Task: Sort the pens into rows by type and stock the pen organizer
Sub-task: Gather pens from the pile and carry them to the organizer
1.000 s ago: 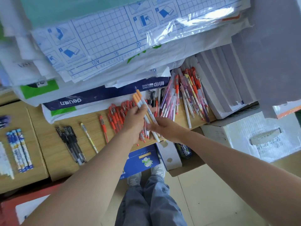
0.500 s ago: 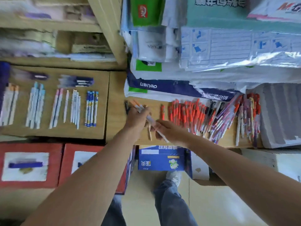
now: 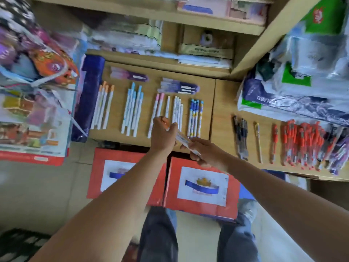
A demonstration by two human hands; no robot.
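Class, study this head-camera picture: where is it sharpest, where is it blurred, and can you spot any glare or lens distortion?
Head view: the sorted pen rows read most clearly; the orange pens at right and the clutter at left smear with blur; the plastic-wrapped packets catch pale glare; the shelf edges lean and bow, a wide-angle effect; light is soft, without hard shadows.

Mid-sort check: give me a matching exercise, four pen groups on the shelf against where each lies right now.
Things:
1. laid-down white pens with orange caps
2. white pens with light-blue caps
3. black pens
4. red-orange pens
Places:
A. largest heap on the right wooden board
B. leftmost row on the left wooden board
C. leftmost group on the right wooden board
D. second row from the left on the left wooden board
Pairs: 1-B; 2-D; 3-C; 4-A.
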